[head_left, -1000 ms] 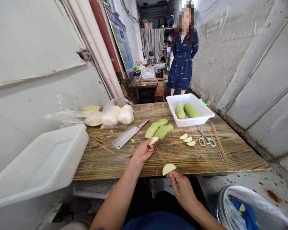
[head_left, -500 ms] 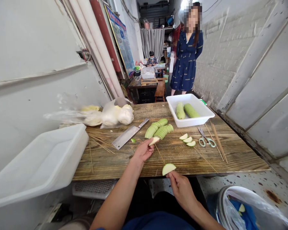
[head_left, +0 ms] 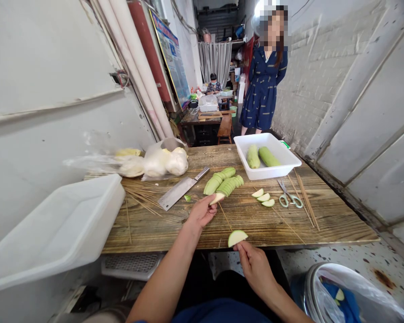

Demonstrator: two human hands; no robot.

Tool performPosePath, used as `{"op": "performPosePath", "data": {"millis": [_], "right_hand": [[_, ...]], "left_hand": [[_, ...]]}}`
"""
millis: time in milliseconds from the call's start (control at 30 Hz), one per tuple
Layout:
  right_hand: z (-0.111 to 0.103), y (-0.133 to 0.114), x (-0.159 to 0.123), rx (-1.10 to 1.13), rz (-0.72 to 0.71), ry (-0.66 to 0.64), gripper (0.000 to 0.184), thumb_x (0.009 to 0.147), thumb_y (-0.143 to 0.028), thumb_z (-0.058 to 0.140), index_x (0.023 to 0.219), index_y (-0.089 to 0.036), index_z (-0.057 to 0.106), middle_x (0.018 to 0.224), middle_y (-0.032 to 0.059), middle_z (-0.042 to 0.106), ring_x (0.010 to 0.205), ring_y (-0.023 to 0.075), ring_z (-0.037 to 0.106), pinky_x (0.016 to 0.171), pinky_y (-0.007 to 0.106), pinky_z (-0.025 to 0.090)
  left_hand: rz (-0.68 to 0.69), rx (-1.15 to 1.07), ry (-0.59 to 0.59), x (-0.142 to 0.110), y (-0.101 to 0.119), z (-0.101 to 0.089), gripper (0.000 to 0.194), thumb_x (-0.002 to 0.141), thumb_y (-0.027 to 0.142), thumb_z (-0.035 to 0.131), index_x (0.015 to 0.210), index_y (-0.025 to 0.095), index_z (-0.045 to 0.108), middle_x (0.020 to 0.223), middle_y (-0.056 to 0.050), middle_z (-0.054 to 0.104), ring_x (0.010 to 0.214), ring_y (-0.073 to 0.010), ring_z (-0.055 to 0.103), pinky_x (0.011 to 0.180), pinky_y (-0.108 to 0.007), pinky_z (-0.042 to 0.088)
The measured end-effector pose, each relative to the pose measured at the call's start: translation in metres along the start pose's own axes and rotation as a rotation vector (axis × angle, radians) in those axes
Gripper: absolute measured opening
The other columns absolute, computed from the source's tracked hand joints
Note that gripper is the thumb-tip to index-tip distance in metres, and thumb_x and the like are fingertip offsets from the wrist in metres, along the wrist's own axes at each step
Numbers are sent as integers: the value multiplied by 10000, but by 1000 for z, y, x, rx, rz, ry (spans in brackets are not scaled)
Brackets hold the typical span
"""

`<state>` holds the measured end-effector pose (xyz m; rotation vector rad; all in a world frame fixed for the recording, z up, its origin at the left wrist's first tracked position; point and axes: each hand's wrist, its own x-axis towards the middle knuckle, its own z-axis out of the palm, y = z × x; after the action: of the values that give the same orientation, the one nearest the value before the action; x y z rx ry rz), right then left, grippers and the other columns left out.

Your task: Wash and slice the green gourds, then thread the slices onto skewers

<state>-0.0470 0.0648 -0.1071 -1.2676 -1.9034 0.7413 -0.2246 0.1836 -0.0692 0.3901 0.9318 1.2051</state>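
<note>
Zucchini half-slices are pinched one in each hand above the near part of a long wooden bench, beyond which a person in a patterned navy dress stands with arms behind the back. At the bench's left end is a deep white plastic tub; down to the right sits a bucket with a clear liner. Along the far left edge, a clear plastic bag wraps pale rounded contents that are hard to identify. Far right on the boards, a shallower white tray holds two whole zucchini. A cleaver lies left of centre, just beside two rows of sliced zucchini, skin side up. The left hand grips its slice by thumb and fingers near those rows; the right hand holds the other by its lower edge, cut face showing, at the bench's front edge. Scissors rest below the tray, between bamboo skewers and three loose slices, the smallest pieces here.
</note>
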Motion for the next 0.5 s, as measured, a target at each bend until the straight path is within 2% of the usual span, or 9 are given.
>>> {"op": "performPosePath", "data": {"millis": [200,500], "right_hand": [[0,0,-1,-2,4,10,343,937,-286,307,818,-170,607,746,71,687,619,162,638,594,244,436],[-5,-7,0,-24,11,18,361,934,-302,307,799,-174,616,657,51,666,540,155,606,535,239,412]], "left_hand": [[41,42,-23,-3,-1,4,48,766,105,597,791,67,611,730,-88,634,425,-13,410,340,-112,271],[42,66,-47,-6,-4,8,122,695,148,684,765,69,624,666,-55,606,418,-8,400,343,-111,256]]}}
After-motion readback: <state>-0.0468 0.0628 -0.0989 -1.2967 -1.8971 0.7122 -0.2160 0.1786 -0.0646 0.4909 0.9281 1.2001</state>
